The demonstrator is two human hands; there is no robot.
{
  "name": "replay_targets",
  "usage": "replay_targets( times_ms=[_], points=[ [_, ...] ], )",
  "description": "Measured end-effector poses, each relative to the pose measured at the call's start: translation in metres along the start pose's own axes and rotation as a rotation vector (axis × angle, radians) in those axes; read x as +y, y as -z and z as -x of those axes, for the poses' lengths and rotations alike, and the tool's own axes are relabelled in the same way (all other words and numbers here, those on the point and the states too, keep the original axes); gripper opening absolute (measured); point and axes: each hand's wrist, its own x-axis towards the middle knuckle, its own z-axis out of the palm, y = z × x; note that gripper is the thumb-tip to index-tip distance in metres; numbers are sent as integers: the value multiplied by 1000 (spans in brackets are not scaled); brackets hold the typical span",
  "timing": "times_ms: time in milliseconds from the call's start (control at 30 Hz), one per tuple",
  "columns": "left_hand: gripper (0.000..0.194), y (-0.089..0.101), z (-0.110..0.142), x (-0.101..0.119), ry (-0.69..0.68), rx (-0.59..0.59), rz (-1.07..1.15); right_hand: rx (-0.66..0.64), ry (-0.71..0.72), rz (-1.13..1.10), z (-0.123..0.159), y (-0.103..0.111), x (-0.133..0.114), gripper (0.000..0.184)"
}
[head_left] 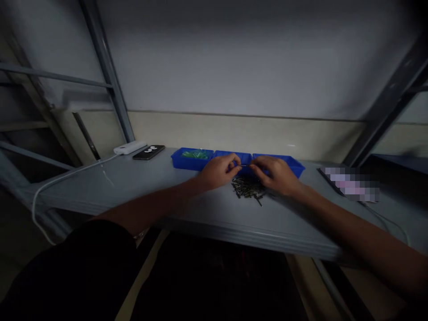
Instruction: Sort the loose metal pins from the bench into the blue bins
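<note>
My left hand (220, 170) and my right hand (274, 173) face each other over the grey table, fingertips pinched. Between them spans a thin metal pin (245, 165), gripped at either end; its exact kind is too small to make out. Just below lies a loose pile of small dark metal pins (248, 187). Behind my hands stands a blue tray (187, 164) with compartments. Its left compartment holds green, clear-looking pieces (195, 154). My hands partly hide the middle and right compartments.
A white power bank (130, 147) with a cable and a dark phone (149, 152) bearing white earbuds (152, 148) lie at the left. A phone-like device with a blurred screen (351, 183) is at the right. Metal posts (109, 67) frame the table (200, 209).
</note>
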Motion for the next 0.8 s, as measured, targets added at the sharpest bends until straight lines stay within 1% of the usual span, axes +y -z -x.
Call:
replay_targets(
  times_ms=[100, 233, 333, 400, 467, 567, 667, 733, 800],
  points=[
    [8, 0, 0, -1, -5, 1, -7, 1, -9, -32, 0, 1, -1, 26],
    [13, 2, 0, -1, -1, 8, -25, 11, -43, -76, 1, 2, -2, 27],
    [17, 2, 0, 0, -5, -1, -44, 21, -21, -89, 1, 3, -2, 25],
    [19, 1, 0, 0, 3, -33, -51, 36, 0, -83, 0, 3, -1, 24],
    [19, 0, 0, -2, 24, -92, -63, 49, -3, -75, 0, 4, 2, 23],
    [19, 1, 0, -7, 21, -230, -108, 79, -56, -48, -2, 8, 11, 23],
    [18, 5, -1, -14, -98, -379, -131, 94, -138, -26, -4, 15, 26, 23],
    [18, 8, -2, -16, -196, -456, -129, 89, -187, -30, -4, 19, 36, 20],
    [17, 10, -2, -18, -257, -517, -143, 91, -225, -40, -4, 22, 44, 17]
  ],
)
